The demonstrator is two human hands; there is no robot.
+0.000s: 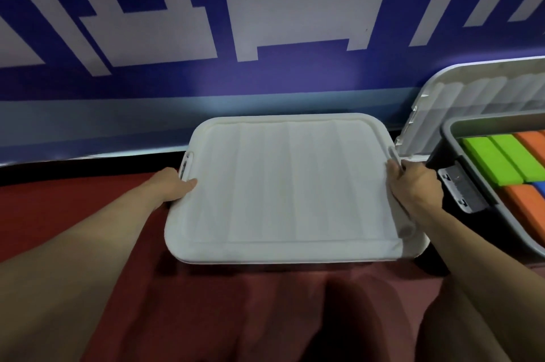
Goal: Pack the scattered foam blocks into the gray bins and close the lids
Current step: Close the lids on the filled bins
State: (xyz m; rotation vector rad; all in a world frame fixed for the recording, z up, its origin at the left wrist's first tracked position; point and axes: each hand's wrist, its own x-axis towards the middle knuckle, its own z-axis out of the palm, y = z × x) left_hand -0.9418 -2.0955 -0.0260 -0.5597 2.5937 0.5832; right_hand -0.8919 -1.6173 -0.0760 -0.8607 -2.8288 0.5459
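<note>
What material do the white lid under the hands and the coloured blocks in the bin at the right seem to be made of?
The white lid looks like matte moulded plastic: shallow ribs and a raised rounded rim. The green blocks and orange blocks in the gray bin look like foam: flat, dull faces without any shine. From this view, however, the softness cannot be confirmed.

A single head-worn wide-angle camera looked forward and steeply down from above the person's forearms. It sat close over the white lid [283, 187], which filled the centre of the frame. It faced a blue-and-white patterned wall [206, 22] behind, and the open gray bin [460, 128] was cut off at the right edge.
</note>
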